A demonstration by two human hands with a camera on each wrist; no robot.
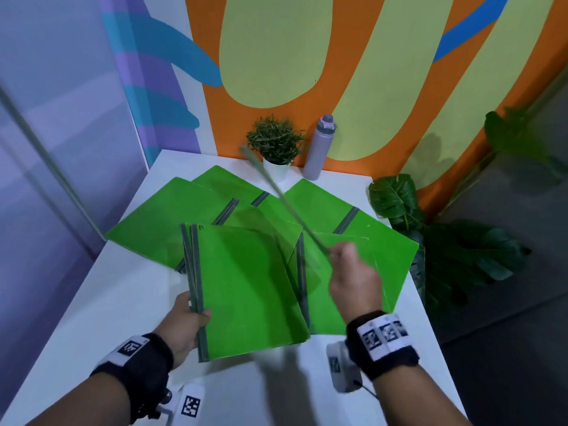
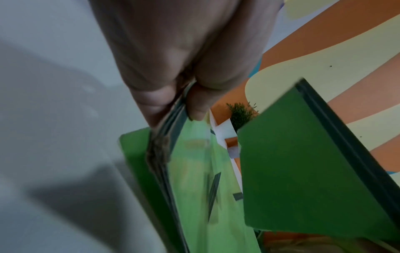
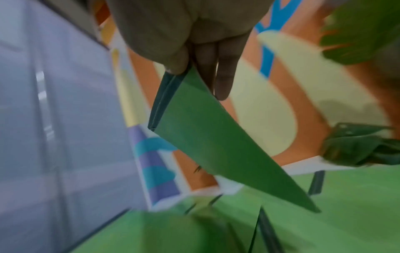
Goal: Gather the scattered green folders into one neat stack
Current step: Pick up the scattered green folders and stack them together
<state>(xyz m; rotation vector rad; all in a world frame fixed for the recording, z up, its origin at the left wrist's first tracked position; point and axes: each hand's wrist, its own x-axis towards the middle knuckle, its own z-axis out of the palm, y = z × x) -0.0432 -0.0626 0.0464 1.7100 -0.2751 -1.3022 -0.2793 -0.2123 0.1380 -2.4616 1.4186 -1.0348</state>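
Holding folders in both hands above the surface, with several more lying fanned beneath.

Your left hand pinches the gathered stack by its spines only; the free edges may sag and splay. Your right hand pinches a single folder edge-on at one corner, so it could swing and clip the potted plant or bottle, or land crooked. The loose folders overlap and may slide.
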